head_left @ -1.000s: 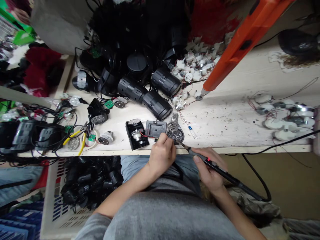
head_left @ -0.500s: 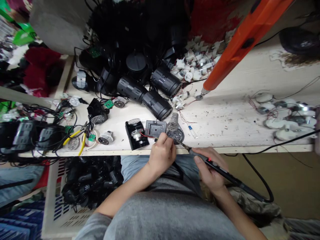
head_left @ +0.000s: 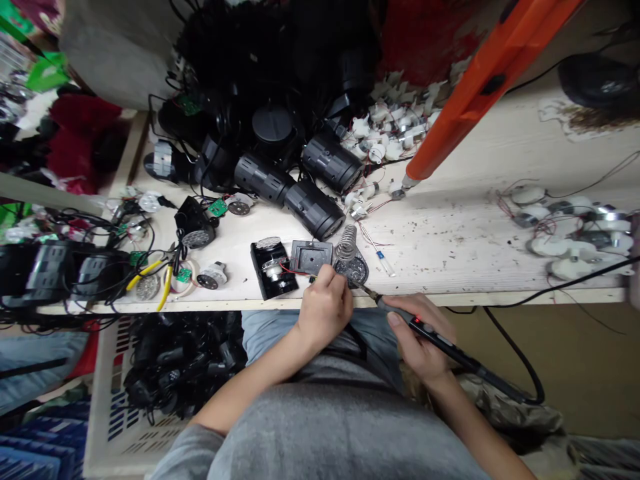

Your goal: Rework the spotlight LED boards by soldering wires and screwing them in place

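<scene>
My right hand [head_left: 423,337] is closed around a soldering iron [head_left: 450,348] with a small red lit display. The iron's tip points left, at the edge of a round dark soldering stand base [head_left: 354,270], below its wire coil holder [head_left: 346,243]. Beside the tip, my left hand [head_left: 325,303] is closed in a pinch at the bench edge; its fingers hide what is in them. Thin wires run to these fingers from an open black housing [head_left: 274,270] with a white and metal part inside. A grey rectangular tray [head_left: 311,255] lies just behind my left hand.
Black cylindrical housings [head_left: 314,210] lie behind. White motor parts [head_left: 583,233] are heaped at right. An orange post [head_left: 465,100] meets the bench [head_left: 450,247]. Yellow-handled cutters [head_left: 166,287] lie left. A crate [head_left: 100,427] of black parts stands below; the iron's cord [head_left: 530,367] loops at right.
</scene>
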Demonstrator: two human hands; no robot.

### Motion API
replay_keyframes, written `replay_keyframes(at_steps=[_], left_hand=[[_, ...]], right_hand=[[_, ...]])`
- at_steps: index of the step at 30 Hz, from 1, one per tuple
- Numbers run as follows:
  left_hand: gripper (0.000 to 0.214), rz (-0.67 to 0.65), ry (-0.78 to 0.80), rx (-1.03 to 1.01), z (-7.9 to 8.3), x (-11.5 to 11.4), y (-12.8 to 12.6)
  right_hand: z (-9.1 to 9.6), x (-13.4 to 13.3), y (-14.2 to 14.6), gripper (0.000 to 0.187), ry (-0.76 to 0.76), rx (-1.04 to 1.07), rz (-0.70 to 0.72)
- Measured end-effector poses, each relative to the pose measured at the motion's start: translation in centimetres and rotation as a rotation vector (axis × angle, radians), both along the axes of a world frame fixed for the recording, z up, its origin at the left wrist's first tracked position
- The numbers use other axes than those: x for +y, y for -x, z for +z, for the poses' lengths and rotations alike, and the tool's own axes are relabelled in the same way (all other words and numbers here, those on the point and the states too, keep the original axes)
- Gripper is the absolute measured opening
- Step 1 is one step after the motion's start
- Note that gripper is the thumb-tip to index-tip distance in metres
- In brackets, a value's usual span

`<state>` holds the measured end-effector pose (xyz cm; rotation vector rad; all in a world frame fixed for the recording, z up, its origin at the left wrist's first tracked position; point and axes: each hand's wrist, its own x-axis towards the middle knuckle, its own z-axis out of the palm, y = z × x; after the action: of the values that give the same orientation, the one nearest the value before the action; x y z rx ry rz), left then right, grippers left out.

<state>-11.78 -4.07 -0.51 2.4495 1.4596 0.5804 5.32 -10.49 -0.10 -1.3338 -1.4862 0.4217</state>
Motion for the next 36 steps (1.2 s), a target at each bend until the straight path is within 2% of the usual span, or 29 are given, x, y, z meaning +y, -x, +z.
replay_keyframes(at_steps=[10,22,28,33,36], left_hand=[[0.017,-0.024,-0.067,-0.073,0.3,0.1,0.0],[0.012,0.0,-0.031,-0.347,0.3,-0.2,0.5],[0.007,0.062,0.092,-0.472,0.9,-0.4,1.0],[0.009,0.054,0.246,-0.582,1.4,-0.9,2.1],[0.01,0.041,0.327,-0.647,1.4,-1.1,2.5]], right_hand=[[-0.2,-0.2,-0.3,0.017,0.021,0.011,-0.021],[-0.9,-0.8,-0.6,0.018,0.029,0.102,-0.065],[-0.9,-0.9,-0.5,0.019,0.019,0.109,-0.083],[-0.7,-1.4,0.2,0.032,-0.026,0.14,-0.133],[-0.5,-1.6,1.0,0.034,0.004,0.163,-0.104]])
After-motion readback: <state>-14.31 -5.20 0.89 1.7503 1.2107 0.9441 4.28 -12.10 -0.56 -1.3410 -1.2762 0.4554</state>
